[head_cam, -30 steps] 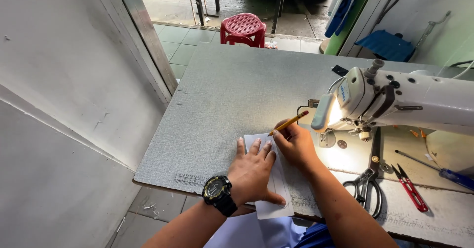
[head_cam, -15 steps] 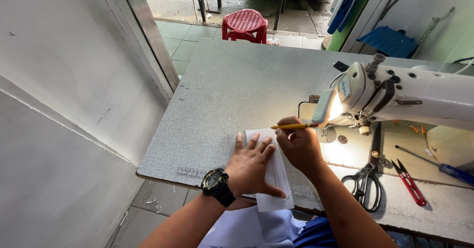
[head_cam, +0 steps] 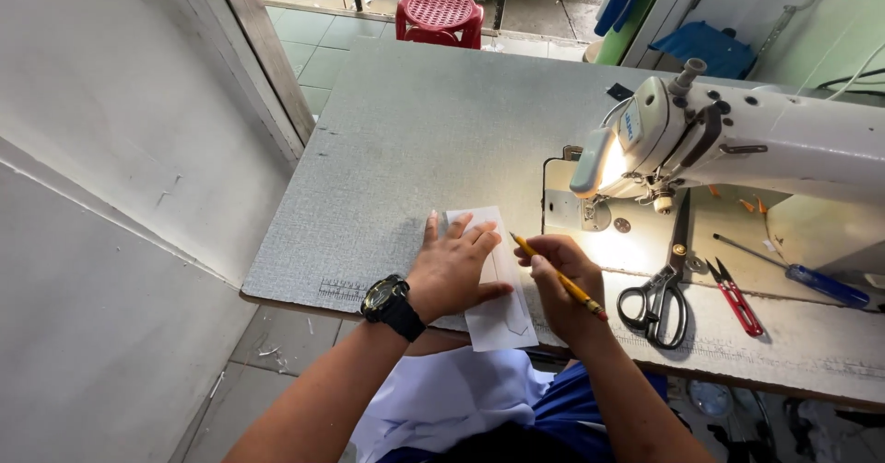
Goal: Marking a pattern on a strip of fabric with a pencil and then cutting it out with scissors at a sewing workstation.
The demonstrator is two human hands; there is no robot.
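Two hands worked one white cloth piece (head_cam: pixel 498 278) at the table's (head_cam: pixel 415 140) near edge — left hand (head_cam: pixel 456 269) spread flat on it, right hand (head_cam: pixel 562 283) at its three o'clock clamped on a pencil (head_cam: pixel 558 278) — marking underway, wanting a steady line.

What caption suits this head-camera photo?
Left hand pins white fabric while right hand holds a yellow pencil beside a sewing machine.
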